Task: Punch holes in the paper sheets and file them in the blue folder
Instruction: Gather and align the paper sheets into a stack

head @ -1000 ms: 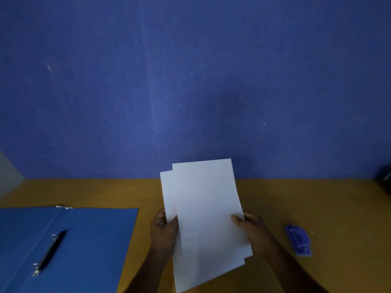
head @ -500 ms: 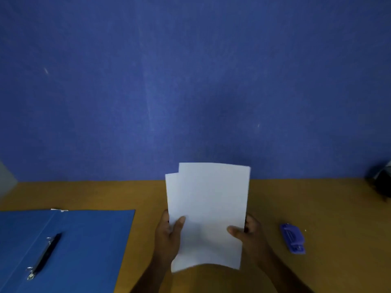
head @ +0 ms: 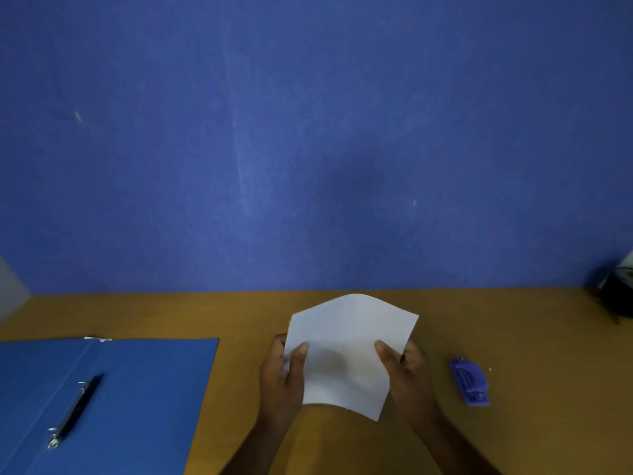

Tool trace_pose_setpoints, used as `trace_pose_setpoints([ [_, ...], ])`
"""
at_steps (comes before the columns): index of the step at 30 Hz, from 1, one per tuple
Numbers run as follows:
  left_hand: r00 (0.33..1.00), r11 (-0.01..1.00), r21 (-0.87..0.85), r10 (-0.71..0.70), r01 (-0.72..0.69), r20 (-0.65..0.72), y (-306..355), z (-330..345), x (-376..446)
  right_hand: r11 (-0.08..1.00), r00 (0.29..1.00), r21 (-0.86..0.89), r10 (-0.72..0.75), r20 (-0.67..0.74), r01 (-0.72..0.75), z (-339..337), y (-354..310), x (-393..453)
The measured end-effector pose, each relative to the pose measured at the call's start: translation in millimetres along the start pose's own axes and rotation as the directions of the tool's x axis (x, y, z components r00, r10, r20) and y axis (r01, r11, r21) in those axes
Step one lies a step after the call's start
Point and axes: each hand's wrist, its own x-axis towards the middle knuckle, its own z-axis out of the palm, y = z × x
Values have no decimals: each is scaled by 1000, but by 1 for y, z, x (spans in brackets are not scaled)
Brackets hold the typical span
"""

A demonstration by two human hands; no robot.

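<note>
Blue wall (head: 308, 132), brown wooden table (head: 513, 337), dim light

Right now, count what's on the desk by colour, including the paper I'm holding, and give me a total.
Blue: 2, the open folder and the hole punch
White: 1, the paper sheets, counted as one stack, held in the left hand and right hand
Black: 1, a dark object at the right edge
Total: 4

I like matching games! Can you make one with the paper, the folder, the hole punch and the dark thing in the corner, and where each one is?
1. paper sheets
2. blue folder
3. hole punch
4. dark object

A. far right edge of the table
B. lying open on the left
C. held in both hands
D. on the table, right of the right hand

Pairs: 1-C, 2-B, 3-D, 4-A
</note>
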Motion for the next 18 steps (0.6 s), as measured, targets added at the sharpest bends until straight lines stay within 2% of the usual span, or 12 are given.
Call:
trace_pose_setpoints([
  [3, 1000, 999, -43, 23, -23, -19, 14, 0, -1, 998, 999, 42, -37, -35, 39, -1, -16, -4],
  [6, 997, 994, -90, 62, -65, -38, 26, 1, 0, 996, 998, 66, -66, -13, 67, -3, -27, -8],
  [11, 990, 986, -96, 136, -138, -28, 39, 1, -5, 995, 996, 55, -84, -25, 85, -4, -33, -13],
  [18, 995, 983, -161, 75, -85, -62, 29, -2, -5, 994, 993, 35, -101, -62, 103, -4, -34, -17],
])
